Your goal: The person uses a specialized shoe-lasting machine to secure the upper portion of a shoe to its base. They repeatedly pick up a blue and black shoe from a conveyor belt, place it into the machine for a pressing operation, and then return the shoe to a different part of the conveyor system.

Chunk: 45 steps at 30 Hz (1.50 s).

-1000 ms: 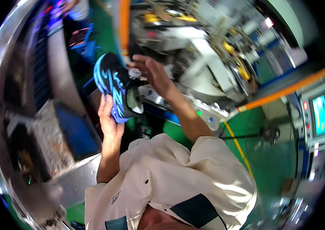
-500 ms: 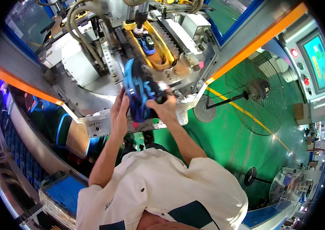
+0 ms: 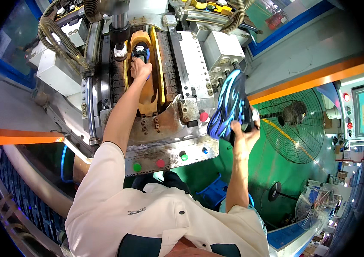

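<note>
My left hand reaches into the machine, its fingers closed on a black and blue shoe that sits in the tan and yellow cradle. Much of that shoe is hidden behind the hand. Off to the right, my right hand grips another shoe, with a blue and violet wavy sole side and a black upper. That shoe is tilted with its sole side turned left, and hangs in the air in front of the machine's right side. A metal press shaft stands just left of my left hand.
Dark ridged side pads flank the cradle. The front panel carries green, red and blue buttons. An orange-edged frame runs along the right, with a large floor fan beyond it. A control screen stands at far right.
Both hands were on the blue and black shoe before the machine. My left hand has let go and taken hold of the shoe in the cradle; the right has carried its shoe rightward.
</note>
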Each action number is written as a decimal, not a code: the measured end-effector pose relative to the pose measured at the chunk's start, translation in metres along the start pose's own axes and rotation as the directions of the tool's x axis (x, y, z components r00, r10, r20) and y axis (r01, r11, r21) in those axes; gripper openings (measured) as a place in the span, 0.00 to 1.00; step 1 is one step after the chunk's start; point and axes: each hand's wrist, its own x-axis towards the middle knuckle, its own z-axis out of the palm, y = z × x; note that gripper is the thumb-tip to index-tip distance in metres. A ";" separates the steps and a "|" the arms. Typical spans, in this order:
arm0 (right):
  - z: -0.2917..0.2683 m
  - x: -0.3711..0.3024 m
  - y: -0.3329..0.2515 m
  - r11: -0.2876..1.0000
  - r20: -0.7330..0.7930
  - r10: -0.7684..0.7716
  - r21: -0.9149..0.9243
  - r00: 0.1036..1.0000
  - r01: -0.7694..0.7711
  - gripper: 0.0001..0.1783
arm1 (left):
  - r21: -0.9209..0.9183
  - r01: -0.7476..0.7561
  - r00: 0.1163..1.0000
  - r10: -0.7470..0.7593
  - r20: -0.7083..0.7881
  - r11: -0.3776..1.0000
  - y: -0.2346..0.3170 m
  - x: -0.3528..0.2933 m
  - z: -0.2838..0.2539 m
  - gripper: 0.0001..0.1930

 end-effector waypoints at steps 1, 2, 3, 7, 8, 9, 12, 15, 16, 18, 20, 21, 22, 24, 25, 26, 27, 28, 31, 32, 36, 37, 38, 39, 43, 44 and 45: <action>0.016 0.014 -0.004 0.999 0.002 0.038 -0.028 0.999 -0.037 0.33 | -0.076 0.037 0.999 -0.034 0.040 0.996 -0.004 0.007 -0.005 0.38; 0.029 0.033 -0.004 0.995 0.043 0.054 -0.084 0.998 -0.050 0.31 | -0.144 0.076 0.995 -0.065 0.078 0.987 -0.006 0.004 -0.019 0.38; 0.048 0.053 -0.005 0.988 0.081 0.068 -0.142 0.994 -0.056 0.30 | -0.215 0.114 0.989 -0.090 0.120 0.970 -0.010 0.001 -0.034 0.38; 0.154 0.151 0.012 0.816 0.241 0.187 -0.578 0.952 -0.014 0.27 | -0.825 0.400 0.873 0.109 0.476 0.398 -0.057 -0.074 -0.114 0.15; 0.186 0.163 0.018 0.731 0.286 0.271 -0.682 0.919 -0.003 0.28 | -0.810 0.420 0.857 0.115 0.502 0.409 -0.072 -0.104 -0.145 0.16; 0.225 0.154 0.009 0.772 0.366 0.293 -0.635 0.883 0.007 0.29 | -0.792 0.442 0.865 0.034 0.500 0.420 -0.096 -0.131 -0.168 0.15; 0.318 0.150 0.065 0.603 0.430 0.292 -0.776 0.854 0.185 0.41 | -0.841 0.385 0.898 0.058 0.437 0.380 -0.135 -0.221 -0.239 0.22; 0.376 0.114 0.099 0.601 0.421 0.262 -0.775 0.868 0.194 0.34 | -0.911 0.280 0.960 -0.115 0.257 0.304 -0.203 -0.302 -0.284 0.26; 0.384 0.107 0.122 0.613 0.452 0.221 -0.754 0.864 0.238 0.33 | -0.928 0.228 0.965 -0.195 0.175 0.295 -0.216 -0.326 -0.298 0.26; 0.395 0.088 0.139 0.625 0.439 0.184 -0.743 0.880 0.240 0.31 | -0.940 0.128 0.933 -0.361 0.005 0.317 -0.237 -0.373 -0.317 0.25; 0.406 0.080 0.156 0.602 0.391 0.069 -0.750 0.918 0.274 0.33 | -0.939 0.031 0.890 -0.437 -0.130 0.342 -0.258 -0.409 -0.321 0.22; 0.401 0.076 0.152 0.624 0.390 0.045 -0.730 0.920 0.279 0.33 | -0.935 -0.013 0.883 -0.436 -0.177 0.354 -0.271 -0.428 -0.325 0.22; 0.399 0.079 0.142 0.613 0.394 0.139 -0.754 0.908 0.234 0.33 | -0.945 -0.008 0.825 -0.532 -0.192 0.328 -0.291 -0.447 -0.322 0.29; 0.397 0.081 0.145 0.579 0.372 0.163 -0.786 0.914 0.217 0.48 | -0.959 -0.110 0.744 -0.619 -0.253 0.261 -0.286 -0.463 -0.306 0.28; 0.395 0.076 0.141 0.578 0.415 0.268 -0.791 0.869 0.200 0.56 | -0.962 -0.133 0.687 -0.677 -0.263 0.240 -0.293 -0.478 -0.295 0.27; 0.389 0.056 0.125 0.579 0.448 0.126 -0.758 0.885 0.301 0.56 | -0.969 -0.110 0.660 -0.713 -0.238 0.221 -0.298 -0.495 -0.286 0.24; 0.376 0.042 0.129 0.622 0.512 -0.138 -0.621 0.848 0.476 0.53 | -0.978 -0.070 0.672 -0.715 -0.191 0.195 -0.301 -0.508 -0.279 0.22; 0.361 0.015 0.116 0.663 0.558 -0.476 -0.280 0.680 0.694 0.44 | -0.958 -0.182 0.505 -0.815 -0.283 0.220 -0.254 -0.496 -0.268 0.15; 0.283 -0.118 0.061 0.815 0.590 -0.571 0.327 0.571 0.478 0.24 | -0.996 -0.052 0.545 -0.834 -0.090 0.073 -0.257 -0.528 -0.251 0.22; 0.254 -0.162 0.052 0.885 0.741 -0.453 0.303 0.496 0.354 0.19 | -0.998 -0.051 0.511 -0.858 -0.060 0.040 -0.259 -0.539 -0.241 0.21; 0.233 -0.271 0.136 0.819 0.873 -0.468 0.369 0.139 0.441 0.15 | -0.982 -0.157 0.444 -0.896 0.023 -0.103 -0.255 -0.572 -0.216 0.18; 0.229 -0.284 0.155 0.785 0.879 -0.471 0.378 0.077 0.491 0.15 | -0.972 -0.189 0.467 -0.883 0.038 -0.142 -0.254 -0.584 -0.212 0.18; 0.228 -0.288 0.193 0.757 0.885 -0.465 0.387 0.017 0.526 0.15 | -0.971 -0.204 0.416 -0.909 0.031 -0.127 -0.251 -0.601 -0.210 0.17; 0.231 -0.286 0.220 0.724 0.889 -0.458 0.392 -0.030 0.567 0.15 | -0.971 -0.210 0.374 -0.927 0.029 -0.115 -0.249 -0.615 -0.209 0.16; 0.244 -0.291 0.159 0.753 0.797 -0.595 0.510 0.100 0.415 0.16 | -0.883 -0.463 0.146 -0.989 0.003 -0.071 -0.287 -0.693 -0.174 0.09; 0.248 -0.293 0.142 0.764 0.817 -0.570 0.488 0.088 0.422 0.16 | -0.857 -0.508 0.047 -0.997 0.068 -0.083 -0.292 -0.711 -0.174 0.08; 0.254 -0.299 0.126 0.780 0.838 -0.538 0.456 0.088 0.428 0.16 | -0.840 -0.542 -0.020 -1.000 -0.009 0.019 -0.325 -0.740 -0.146 0.05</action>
